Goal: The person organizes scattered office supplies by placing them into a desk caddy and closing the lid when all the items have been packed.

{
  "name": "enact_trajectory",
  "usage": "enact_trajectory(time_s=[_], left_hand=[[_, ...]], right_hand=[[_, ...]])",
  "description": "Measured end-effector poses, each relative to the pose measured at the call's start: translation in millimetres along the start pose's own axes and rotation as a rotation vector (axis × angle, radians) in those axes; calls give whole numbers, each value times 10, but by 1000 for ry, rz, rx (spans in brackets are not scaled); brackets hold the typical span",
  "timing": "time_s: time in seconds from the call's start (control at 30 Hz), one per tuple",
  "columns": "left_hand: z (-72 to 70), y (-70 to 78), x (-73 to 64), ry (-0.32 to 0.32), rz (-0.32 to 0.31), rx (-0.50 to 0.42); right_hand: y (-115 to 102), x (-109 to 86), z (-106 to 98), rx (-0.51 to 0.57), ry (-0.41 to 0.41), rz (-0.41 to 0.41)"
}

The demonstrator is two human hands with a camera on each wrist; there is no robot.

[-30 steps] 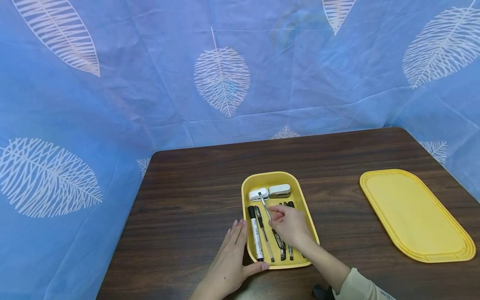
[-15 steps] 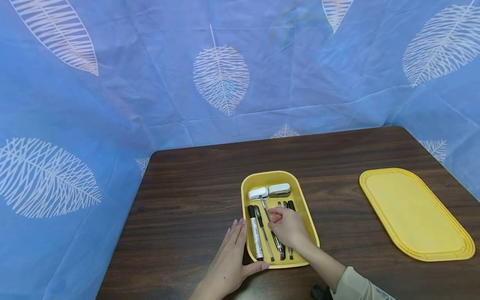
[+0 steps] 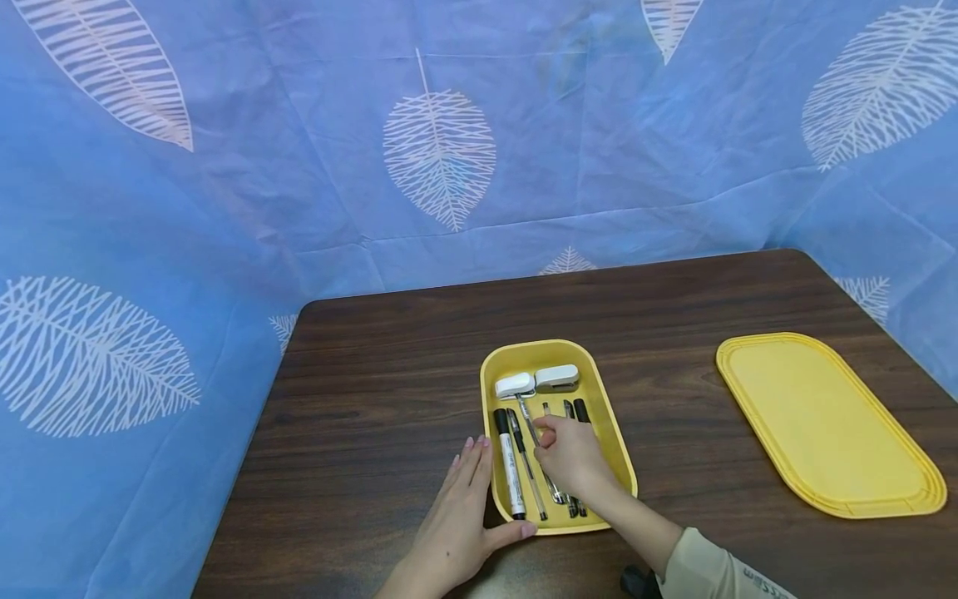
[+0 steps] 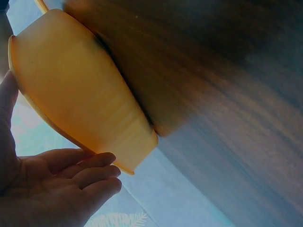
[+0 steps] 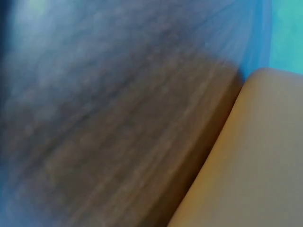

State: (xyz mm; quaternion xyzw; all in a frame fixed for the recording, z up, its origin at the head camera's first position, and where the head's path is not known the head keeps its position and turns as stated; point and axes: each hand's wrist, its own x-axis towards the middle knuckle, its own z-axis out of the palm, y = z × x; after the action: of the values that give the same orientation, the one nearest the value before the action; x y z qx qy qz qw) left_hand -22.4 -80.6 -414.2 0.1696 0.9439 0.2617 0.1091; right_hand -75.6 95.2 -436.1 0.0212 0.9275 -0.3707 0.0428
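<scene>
In the head view a yellow tray stands on the table. My left hand rests against its left side, fingers straight and thumb on the near rim; in the left wrist view, this hand touches the tray's rim. My right hand is inside the tray, thumb and fingers pinching a slim pen that slants below the staplers. Left of it lie a white marker with black cap and a clear pen. Several dark pens lie partly under the right hand.
Two small staplers, one white and one white and grey, lie at the tray's far end. A flat yellow lid is on the right of the dark wooden table. A blue leaf-patterned cloth hangs behind.
The slanted pen's far end has drawn back slightly from the white stapler. Pens under the right hand have shifted a little. The left hand has stayed against the tray.
</scene>
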Motion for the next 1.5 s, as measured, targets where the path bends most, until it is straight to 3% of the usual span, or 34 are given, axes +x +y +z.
enact_trajectory(time_s=[0.77,1.5], left_hand=[[-2,-6,-12,26,25,19],[-6,7,-15,5,-1,2]], right_hand=[[-33,5,58,-125,2,-45],[-18,7,58,-173,-4,-60]])
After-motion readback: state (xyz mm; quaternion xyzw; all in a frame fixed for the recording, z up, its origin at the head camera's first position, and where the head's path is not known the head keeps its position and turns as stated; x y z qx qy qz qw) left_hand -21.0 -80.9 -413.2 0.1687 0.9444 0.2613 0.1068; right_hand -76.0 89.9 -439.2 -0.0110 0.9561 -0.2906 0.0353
